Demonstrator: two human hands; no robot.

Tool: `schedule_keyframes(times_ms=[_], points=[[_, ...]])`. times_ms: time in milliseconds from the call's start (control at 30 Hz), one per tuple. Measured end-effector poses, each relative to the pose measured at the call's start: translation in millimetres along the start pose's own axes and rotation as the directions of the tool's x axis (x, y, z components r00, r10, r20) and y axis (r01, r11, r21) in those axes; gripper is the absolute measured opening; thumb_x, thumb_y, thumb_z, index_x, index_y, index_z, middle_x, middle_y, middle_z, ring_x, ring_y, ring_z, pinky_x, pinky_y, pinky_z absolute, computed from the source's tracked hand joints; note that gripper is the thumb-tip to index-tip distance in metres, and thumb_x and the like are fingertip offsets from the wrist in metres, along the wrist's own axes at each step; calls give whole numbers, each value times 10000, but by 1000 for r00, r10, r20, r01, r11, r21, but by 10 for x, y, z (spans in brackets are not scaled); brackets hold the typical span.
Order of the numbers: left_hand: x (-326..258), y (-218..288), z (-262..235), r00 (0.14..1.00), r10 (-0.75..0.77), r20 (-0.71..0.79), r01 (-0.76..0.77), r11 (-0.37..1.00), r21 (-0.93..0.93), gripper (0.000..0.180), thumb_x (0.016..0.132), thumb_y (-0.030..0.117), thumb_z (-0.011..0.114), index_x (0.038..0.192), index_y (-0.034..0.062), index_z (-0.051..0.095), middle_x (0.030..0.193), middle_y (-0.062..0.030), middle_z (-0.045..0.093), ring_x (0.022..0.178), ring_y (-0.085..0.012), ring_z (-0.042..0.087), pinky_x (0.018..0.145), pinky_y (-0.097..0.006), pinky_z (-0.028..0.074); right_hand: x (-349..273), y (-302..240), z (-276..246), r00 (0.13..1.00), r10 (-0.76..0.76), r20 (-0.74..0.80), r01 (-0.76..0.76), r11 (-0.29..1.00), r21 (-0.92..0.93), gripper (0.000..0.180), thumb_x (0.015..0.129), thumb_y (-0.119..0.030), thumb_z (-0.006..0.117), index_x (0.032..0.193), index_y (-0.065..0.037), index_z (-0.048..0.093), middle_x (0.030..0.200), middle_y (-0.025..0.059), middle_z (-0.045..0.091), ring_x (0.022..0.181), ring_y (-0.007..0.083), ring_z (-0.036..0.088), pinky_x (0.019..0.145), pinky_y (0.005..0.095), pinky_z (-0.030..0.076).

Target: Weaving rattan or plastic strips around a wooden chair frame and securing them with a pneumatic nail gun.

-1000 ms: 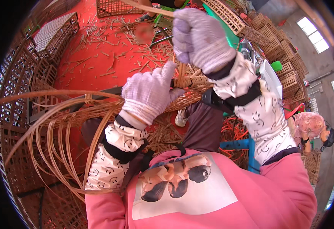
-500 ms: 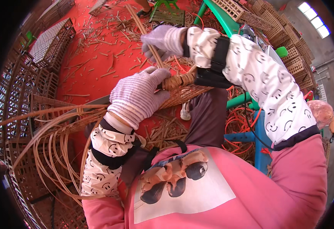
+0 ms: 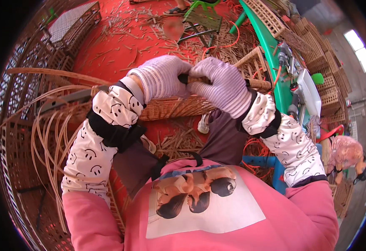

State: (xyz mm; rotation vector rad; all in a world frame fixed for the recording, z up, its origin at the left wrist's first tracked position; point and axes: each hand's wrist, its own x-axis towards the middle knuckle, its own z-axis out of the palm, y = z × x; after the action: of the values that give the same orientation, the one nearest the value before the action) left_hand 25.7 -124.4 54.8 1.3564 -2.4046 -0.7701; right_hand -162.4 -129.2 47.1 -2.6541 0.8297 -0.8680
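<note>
Both my hands wear striped lilac-and-white knit gloves and meet over a woven wicker piece (image 3: 166, 108) that lies across my lap. My left hand (image 3: 163, 76) is closed, its fingertips gripping the piece's top bar, where a short dark part shows. Close beside it, my right hand (image 3: 224, 85) curls round the same wrapped bar (image 3: 199, 79), which is bound with brown cane strip. My fingers hide most of the spot where they grip. Long loose cane strips (image 3: 61, 73) trail off to the left of my left wrist, several of them looping down beside my arm.
A green table (image 3: 280, 90) on the right carries power tools (image 3: 284, 54) and a white tray (image 3: 310, 94). Cane offcuts cover the red floor (image 3: 107, 62). Stacked wicker crates stand left and right. A blue stool (image 3: 280, 171), orange cords and another person's foot (image 3: 175, 10) show too.
My right hand has come down from holding a raised cane strip and now closes on the bar beside my left hand. My left hand has moved up and slightly right.
</note>
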Motion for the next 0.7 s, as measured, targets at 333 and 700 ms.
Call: schedule_keyframes(times_ms=[333,700], points=[[-701,107,762,672,-87,-735,3,993,-115,173,785,219,689,817,54,648,964,-149,623,690,-280,632,633,-338,514,252,191,-36,865,339,369,-481,770,419,275,702,-120,778,921,6,671,839,101,680,753,147,651,697,278,525],[-313,252,1022,808,-441,-391,-166,466,-869,123,811,121,667,862,36,595,795,-2,545,642,-71,537,560,-198,444,204,230,-31,844,308,439,-523,653,547,259,732,-56,745,954,26,639,864,105,674,797,139,648,706,273,534]])
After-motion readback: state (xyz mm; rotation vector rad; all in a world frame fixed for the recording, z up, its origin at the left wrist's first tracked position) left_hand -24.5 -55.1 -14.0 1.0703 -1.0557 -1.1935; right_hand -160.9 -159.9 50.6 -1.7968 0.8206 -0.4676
